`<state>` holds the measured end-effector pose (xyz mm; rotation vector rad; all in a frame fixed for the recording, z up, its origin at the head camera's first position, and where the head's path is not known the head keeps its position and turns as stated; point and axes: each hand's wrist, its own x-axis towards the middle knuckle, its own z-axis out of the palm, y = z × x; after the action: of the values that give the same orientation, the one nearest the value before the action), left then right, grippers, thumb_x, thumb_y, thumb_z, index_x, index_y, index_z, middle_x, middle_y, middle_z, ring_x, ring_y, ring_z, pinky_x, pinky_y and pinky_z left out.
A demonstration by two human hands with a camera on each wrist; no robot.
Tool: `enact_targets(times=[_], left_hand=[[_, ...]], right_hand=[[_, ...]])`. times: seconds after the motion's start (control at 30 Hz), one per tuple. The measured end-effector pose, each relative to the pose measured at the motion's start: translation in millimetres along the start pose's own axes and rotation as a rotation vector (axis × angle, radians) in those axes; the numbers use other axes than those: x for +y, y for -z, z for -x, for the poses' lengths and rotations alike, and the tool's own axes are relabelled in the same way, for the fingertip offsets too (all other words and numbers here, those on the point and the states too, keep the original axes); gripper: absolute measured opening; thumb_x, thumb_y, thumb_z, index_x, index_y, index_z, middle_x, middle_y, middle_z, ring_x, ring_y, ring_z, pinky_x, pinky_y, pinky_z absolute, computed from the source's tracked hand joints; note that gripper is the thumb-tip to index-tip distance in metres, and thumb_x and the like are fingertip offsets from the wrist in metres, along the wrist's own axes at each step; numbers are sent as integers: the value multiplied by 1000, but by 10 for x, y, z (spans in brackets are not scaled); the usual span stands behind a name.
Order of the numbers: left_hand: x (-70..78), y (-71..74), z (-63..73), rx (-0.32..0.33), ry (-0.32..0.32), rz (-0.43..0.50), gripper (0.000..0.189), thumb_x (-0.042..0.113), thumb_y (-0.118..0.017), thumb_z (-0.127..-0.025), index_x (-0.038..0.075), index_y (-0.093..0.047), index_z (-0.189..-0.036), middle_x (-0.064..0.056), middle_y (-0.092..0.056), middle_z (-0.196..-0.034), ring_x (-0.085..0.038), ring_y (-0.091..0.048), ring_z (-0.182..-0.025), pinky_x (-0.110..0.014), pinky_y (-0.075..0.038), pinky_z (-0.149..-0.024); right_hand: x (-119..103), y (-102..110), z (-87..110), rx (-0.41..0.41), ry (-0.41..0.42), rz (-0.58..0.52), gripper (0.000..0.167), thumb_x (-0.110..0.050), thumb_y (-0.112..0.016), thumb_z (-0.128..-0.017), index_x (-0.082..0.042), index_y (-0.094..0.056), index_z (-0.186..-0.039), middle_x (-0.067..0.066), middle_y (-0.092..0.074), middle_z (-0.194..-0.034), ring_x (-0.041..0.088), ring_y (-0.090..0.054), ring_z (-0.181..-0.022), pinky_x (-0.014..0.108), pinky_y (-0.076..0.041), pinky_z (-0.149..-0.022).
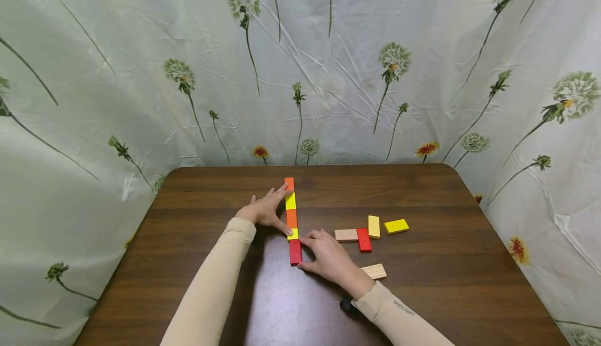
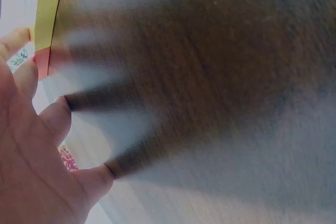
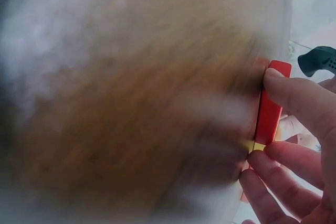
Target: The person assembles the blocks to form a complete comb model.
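A straight row of flat blocks on the wooden table has a red block (image 1: 295, 252) at its near end, then a small yellow block (image 1: 293, 234), an orange block (image 1: 291, 219), a second yellow block (image 1: 290, 201) and an orange block (image 1: 289, 183) farthest off. My left hand (image 1: 266, 210) is spread along the row's left side, thumb at the small yellow block and fingertips by the far blocks. On the right side, my right hand (image 1: 328, 255) touches the red block near both ends with thumb and index finger; its long side (image 3: 269, 114) shows between them.
Right of the row lie a light pinkish block (image 1: 346, 235), another red block (image 1: 364, 240), a pale yellow block (image 1: 373, 227) and a bright yellow block (image 1: 396, 226). A ridged plain wood block (image 1: 374, 271) lies partly behind my right wrist. A flowered curtain (image 1: 328, 74) hangs beyond the table.
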<state>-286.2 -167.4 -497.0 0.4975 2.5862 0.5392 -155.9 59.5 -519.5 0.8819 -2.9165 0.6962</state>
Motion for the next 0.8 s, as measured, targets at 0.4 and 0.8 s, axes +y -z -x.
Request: enact_targets(times=[0.4, 0.8], left_hand=[[54, 35, 36, 5, -4, -6, 126, 56, -96, -73, 25, -26, -172, 0, -4, -184, -38, -7, -170, -86, -3, -123], [24, 11, 33, 12, -8, -30, 126, 59, -95, -73, 24, -27, -172, -1, -7, -184, -40, -10, -169, -88, -6, -120]], right_hand=[[-18, -11, -18, 22, 15, 17, 57, -28, -96, -83, 0, -77, -129, 8, -73, -115, 27, -71, -112, 52, -47, -120], [-44, -19, -12, -3, 23, 1, 60, -26, -95, -83, 0, -74, -134, 8, -73, -116, 25, -70, -111, 51, -46, -121]])
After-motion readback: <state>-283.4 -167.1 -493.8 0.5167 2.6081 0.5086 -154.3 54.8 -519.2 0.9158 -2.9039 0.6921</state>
